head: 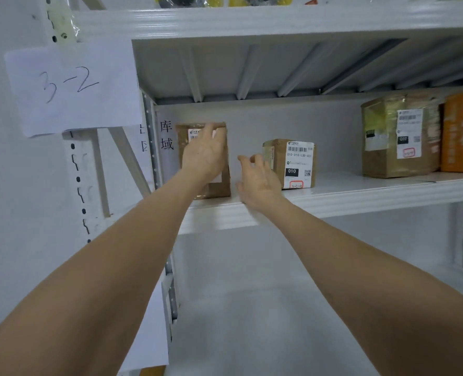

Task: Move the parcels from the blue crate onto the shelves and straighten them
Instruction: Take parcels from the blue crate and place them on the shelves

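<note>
From the head camera: the left hand point(204, 153) lies on the front of a brown parcel point(224, 188) standing at the shelf's point(360, 197) left end, fingers fairly straight, tips at its top edge. The right hand point(260, 183), fingers loosely spread and holding nothing, sits in the bare gap just beside a second parcel point(295, 164). A larger parcel point(398, 137) stands well apart, rightward.

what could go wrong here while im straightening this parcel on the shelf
1. The upright brown parcel stands close to the shelf's front edge, and the left hand rests on its upper part; a push that high might tip it over or off the front.
2. The right hand is open just beside the small labelled box; a careless sweep could knock that box askew.
</note>
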